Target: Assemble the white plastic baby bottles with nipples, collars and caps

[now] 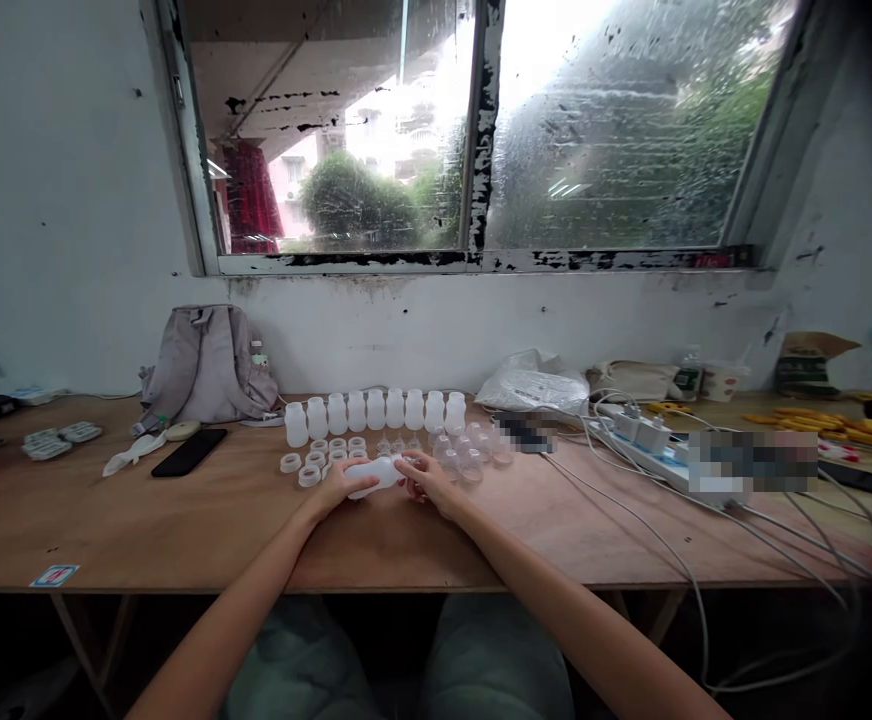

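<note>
Held around its body by my left hand [350, 483], 1 frosted white bottle [377, 475] lies on its side, slightly tilted, above the near middle of the wooden table [218, 530]. The left grip is narrow, with the fingers and thumb closed on the bottle. My right hand [427, 480] is at the bottle's other end, fingers curled and touching it; from my remote view I cannot tell whether they pinch that end firmly or hold a separate small part.

Just beyond both hands, loose white rings [308, 477] lie in a cluster to the left. Beside them, behind the bottle, are small clear teat-shaped pieces [399, 446], partly hidden by the fingers. To the right of these sit clear domed covers [470, 464], near the right hand. Behind all 3 groups, 9 upright frosted bottles [375, 410] form 1 row across the table.

Farther left I see 1 black phone [189, 453] lying flat, and 1 grey-mauve backpack [200, 365] standing against the wall. A small sticker [55, 576] is on the table's near edge. Well to the right, 1 white power strip [650, 450] has plugs and pale cables [631, 525] trailing over the edge. A crumpled clear plastic bag [533, 385] rests near the wall, below the window [616, 140].
</note>
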Demonstrator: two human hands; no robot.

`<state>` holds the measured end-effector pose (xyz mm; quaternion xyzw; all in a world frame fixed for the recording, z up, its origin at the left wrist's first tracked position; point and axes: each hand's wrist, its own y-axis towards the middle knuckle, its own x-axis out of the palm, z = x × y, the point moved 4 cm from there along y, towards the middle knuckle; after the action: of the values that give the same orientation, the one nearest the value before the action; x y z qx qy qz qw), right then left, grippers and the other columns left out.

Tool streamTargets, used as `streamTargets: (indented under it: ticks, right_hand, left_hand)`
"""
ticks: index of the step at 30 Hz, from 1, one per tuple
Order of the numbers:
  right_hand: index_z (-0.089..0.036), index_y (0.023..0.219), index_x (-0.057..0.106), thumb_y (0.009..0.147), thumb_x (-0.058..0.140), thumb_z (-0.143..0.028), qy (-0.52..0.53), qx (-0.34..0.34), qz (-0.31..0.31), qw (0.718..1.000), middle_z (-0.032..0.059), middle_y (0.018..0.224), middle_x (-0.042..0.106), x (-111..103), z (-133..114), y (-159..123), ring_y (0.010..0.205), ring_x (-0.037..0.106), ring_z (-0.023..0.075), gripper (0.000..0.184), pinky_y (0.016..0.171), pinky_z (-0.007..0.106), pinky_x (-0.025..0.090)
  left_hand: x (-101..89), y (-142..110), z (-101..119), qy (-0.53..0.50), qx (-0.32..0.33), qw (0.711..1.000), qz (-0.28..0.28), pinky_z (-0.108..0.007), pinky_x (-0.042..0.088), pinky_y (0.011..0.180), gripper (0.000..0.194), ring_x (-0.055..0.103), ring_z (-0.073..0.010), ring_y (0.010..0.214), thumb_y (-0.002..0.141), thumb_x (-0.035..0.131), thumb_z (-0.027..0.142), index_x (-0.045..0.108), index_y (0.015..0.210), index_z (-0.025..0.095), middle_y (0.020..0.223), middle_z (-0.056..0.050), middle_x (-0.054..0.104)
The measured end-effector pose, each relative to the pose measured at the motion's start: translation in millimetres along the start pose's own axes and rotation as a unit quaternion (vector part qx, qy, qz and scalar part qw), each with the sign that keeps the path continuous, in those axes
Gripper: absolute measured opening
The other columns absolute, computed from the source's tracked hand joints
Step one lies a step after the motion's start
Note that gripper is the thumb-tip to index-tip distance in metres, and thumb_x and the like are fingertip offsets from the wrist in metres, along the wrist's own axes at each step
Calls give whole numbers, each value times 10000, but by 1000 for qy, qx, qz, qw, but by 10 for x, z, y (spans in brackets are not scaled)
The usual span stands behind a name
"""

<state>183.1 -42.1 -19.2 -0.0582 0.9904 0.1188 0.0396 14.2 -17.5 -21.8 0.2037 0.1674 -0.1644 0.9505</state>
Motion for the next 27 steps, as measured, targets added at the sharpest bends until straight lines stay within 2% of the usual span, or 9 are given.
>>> streamTargets:
  ticks: [3, 8, 10, 12, 15, 17, 21, 25, 27]
  right_hand:
    - [-156, 717, 526, 662, 575, -489, -3, -1, 10, 1000, -62, 411, 463, -1, -14, -9, 300, 355, 50, 341, 295, 165, 214]
    - [-155, 670, 500, 692, 527, -516, -12, -3, 28, 1000, -72, 407, 404, -42, -14, -16, 293, 298, 36, 363, 300, 170, 189]
    - [-155, 672, 505, 688, 522, -529, -22, -5, 32, 999, -69, 410, 405, -52, -25, -22, 294, 294, 40, 374, 300, 174, 184]
    - [-158, 725, 528, 683, 520, -536, -36, -12, 42, 998, -65, 419, 423, -66, -45, -20, 295, 306, 51, 380, 302, 181, 197]
    - [-176, 931, 515, 696, 506, -522, -56, -32, 84, 994, -76, 446, 432, -137, -62, 8, 315, 329, 71, 418, 328, 192, 235]
    - [-178, 1034, 461, 702, 520, -472, -91, -47, 158, 982, -77, 469, 435, -250, -49, 35, 369, 390, 96, 447, 383, 209, 296]
    - [-122, 1135, 372, 684, 537, -310, -188, -36, 316, 929, -46, 509, 481, -510, 71, 74, 509, 508, 173, 516, 519, 269, 381]
    - [-100, 1120, 390, 644, 521, -212, -209, 2, 323, 923, -9, 534, 534, -616, 260, 140, 504, 533, 204, 507, 512, 292, 390]
    - [-115, 1084, 431, 651, 499, -202, -221, -6, 313, 924, 9, 554, 558, -627, 302, 156, 495, 538, 205, 447, 501, 292, 389]
  left_hand:
    - [19, -25, 47, 25, 18, 999, 10, -279, 458, 591, 431, 595, -189, 675, 608, 648, 413, 632, 923, 118, 792, -63, 650]
    - [73, -123, 223, 67, 87, 992, 60, -327, 407, 846, 437, 554, -220, 920, 582, 681, 376, 612, 972, 190, 977, -55, 623]
    - [88, -151, 272, 73, 106, 989, 70, -332, 387, 877, 432, 542, -220, 944, 581, 684, 363, 609, 976, 206, 994, -51, 618]
    - [81, -153, 280, 75, 112, 988, 81, -333, 407, 845, 403, 558, -218, 898, 584, 682, 362, 616, 950, 208, 948, -46, 632]
    - [8, -112, 212, 67, 96, 986, 119, -322, 447, 752, 346, 579, -205, 783, 612, 655, 386, 626, 891, 183, 835, -42, 642]
    - [-69, -73, 132, 53, 75, 983, 159, -303, 467, 673, 351, 578, -197, 731, 642, 619, 417, 617, 880, 159, 794, -46, 632]
    - [-173, -12, -17, 10, 34, 977, 212, -238, 452, 444, 429, 571, -184, 645, 668, 558, 485, 590, 905, 129, 778, -60, 609]
    - [-171, 0, -54, -26, 19, 977, 211, -211, 429, 365, 442, 564, -167, 584, 652, 569, 491, 585, 906, 130, 729, -47, 593]
    - [-159, -7, -38, -38, 17, 978, 203, -208, 434, 367, 428, 563, -160, 569, 645, 580, 484, 587, 890, 133, 707, -39, 586]
